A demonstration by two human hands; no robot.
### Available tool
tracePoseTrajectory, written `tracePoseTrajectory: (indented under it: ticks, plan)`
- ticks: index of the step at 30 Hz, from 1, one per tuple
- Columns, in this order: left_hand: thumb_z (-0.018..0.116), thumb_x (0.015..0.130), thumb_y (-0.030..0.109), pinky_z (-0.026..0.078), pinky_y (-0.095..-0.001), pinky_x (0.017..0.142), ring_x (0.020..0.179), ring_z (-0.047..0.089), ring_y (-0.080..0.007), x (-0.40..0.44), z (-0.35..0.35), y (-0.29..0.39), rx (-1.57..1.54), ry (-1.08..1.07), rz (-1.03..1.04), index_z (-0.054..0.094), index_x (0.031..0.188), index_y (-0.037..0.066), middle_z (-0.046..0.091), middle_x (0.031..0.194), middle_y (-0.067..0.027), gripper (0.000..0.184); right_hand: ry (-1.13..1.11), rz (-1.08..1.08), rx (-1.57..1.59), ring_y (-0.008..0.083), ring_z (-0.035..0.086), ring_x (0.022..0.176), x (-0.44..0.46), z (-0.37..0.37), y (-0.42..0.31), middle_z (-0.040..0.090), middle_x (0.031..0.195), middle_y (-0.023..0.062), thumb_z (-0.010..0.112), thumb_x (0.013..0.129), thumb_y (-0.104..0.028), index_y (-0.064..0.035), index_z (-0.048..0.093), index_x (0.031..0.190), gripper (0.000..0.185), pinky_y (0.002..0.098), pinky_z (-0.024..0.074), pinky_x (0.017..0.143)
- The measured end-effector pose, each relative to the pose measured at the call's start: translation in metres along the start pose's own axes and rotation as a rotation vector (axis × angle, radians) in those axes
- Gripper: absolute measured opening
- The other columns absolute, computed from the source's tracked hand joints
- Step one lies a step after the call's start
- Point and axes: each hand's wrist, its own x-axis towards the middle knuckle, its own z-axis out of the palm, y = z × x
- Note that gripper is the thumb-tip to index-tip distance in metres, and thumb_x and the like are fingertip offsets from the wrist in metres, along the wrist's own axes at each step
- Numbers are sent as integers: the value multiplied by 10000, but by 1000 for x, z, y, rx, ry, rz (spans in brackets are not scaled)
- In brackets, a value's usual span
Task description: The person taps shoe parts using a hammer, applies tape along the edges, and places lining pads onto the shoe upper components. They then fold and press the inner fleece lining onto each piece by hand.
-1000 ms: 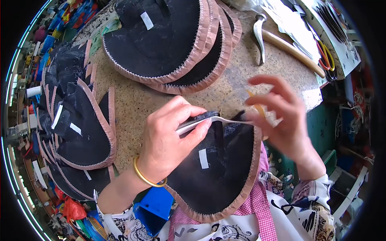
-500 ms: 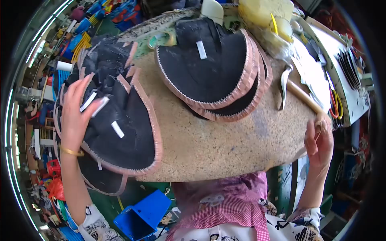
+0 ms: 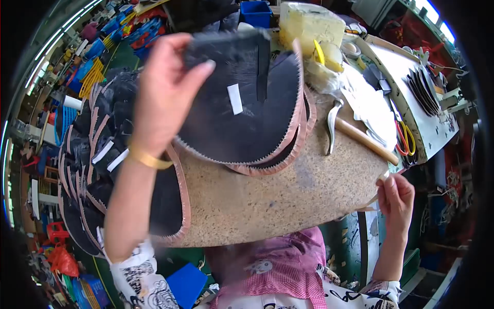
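A speckled tan worktable filled the middle of the frame, its curved edge toward the pink checked apron. At left lay a pile of black curved pieces with pinkish-brown stitched borders, partly hidden by the left forearm with its gold-coloured bracelet. Right of centre, a curved silvery metal tool lay beside a light wooden handle, with crumpled white sheeting above it and red-and-yellow-handled scissors farther right. A cloudy yellowish plastic container stood at the top of the frame, near a blue bin. A white side surface at upper right carried thin dark curved pieces. The black panel with a rounded, pinkish-brown zigzag-stitched border was at upper centre, over similar bordered pieces; it bore a small white rectangular strip and a narrow black band, and its top looked scuffed and slightly blurred. The left hand pinched its upper left corner between thumb and fingers. The right hand, at the table's right edge, had thumb and fingers drawn together around a small pale item, too small to identify.
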Motion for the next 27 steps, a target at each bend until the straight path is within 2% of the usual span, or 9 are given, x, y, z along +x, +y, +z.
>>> tracePoseTrajectory:
  ticks: [1, 2, 4, 7, 8, 12, 18, 25, 27]
  plan:
    - [594, 853, -15, 493, -233, 822, 911, 613, -124, -5, -12, 30, -196, -73, -50, 459, 1199, -31, 640, 1023, -103, 372, -7, -42, 12, 4, 291, 370, 0, 1, -5, 472, 523, -24, 503, 961, -222, 18, 622, 894, 276, 170, 176, 350]
    - [548, 864, -16, 469, -284, 901, 974, 600, -150, -15, -20, 59, -179, -82, -145, 446, 1258, -36, 617, 1097, -118, 407, -20, -85, 25, 4, 294, 371, 0, 6, -13, 476, 526, -21, 503, 960, -221, 19, 620, 911, 272, 170, 177, 349]
    - [551, 843, -30, 452, -282, 922, 995, 594, -158, -45, -22, 86, -84, -83, -271, 464, 1235, -46, 609, 1113, -117, 402, -73, -165, 29, 15, 348, 395, -3, 27, -30, 528, 578, 7, 499, 954, -178, 40, 618, 955, 248, 165, 224, 366]
    - [588, 832, -55, 485, -221, 781, 904, 588, -71, -110, -11, 48, -31, -378, -453, 516, 1165, -11, 628, 980, -56, 344, -320, -175, -65, 49, 508, 500, -6, 69, -53, 600, 667, 46, 494, 918, -44, 44, 613, 1008, 174, 169, 374, 425]
    - [600, 829, -50, 486, -214, 765, 891, 589, -61, -133, -2, 36, -186, -396, -594, 514, 1158, -14, 632, 978, -61, 341, -468, -222, -83, 86, 550, 527, -2, 83, -50, 604, 667, 58, 537, 881, -8, 43, 607, 1017, 161, 212, 430, 457]
    - [580, 839, -63, 505, -235, 760, 860, 608, -79, -164, 10, 23, -255, -300, -657, 505, 1198, -27, 652, 970, -75, 368, -801, -485, -256, 105, 574, 498, 13, 132, -29, 590, 668, 78, 558, 875, -16, 42, 631, 961, 127, 227, 446, 436]
    - [626, 808, -52, 517, -231, 706, 813, 619, -76, -167, 5, 30, -178, -310, -633, 540, 1197, -5, 662, 920, -80, 401, -851, -505, -281, 120, 588, 497, 16, 157, -32, 589, 620, 59, 595, 855, -37, 36, 641, 928, 113, 249, 457, 441]
    - [619, 820, -73, 492, -200, 722, 839, 585, -53, -165, 1, 32, -125, -424, -585, 515, 1238, -24, 645, 981, -41, 434, -782, -561, -310, 187, 619, 532, 15, 165, -23, 596, 621, 87, 630, 812, -40, 34, 643, 868, 94, 305, 485, 501]
    - [682, 791, 9, 502, -248, 633, 743, 643, -103, -164, 1, 33, -80, -402, -571, 567, 1192, 12, 665, 833, -119, 418, -751, -627, -318, 182, 620, 530, 15, 167, -17, 598, 622, 88, 634, 817, -49, 37, 643, 871, 102, 298, 485, 494]
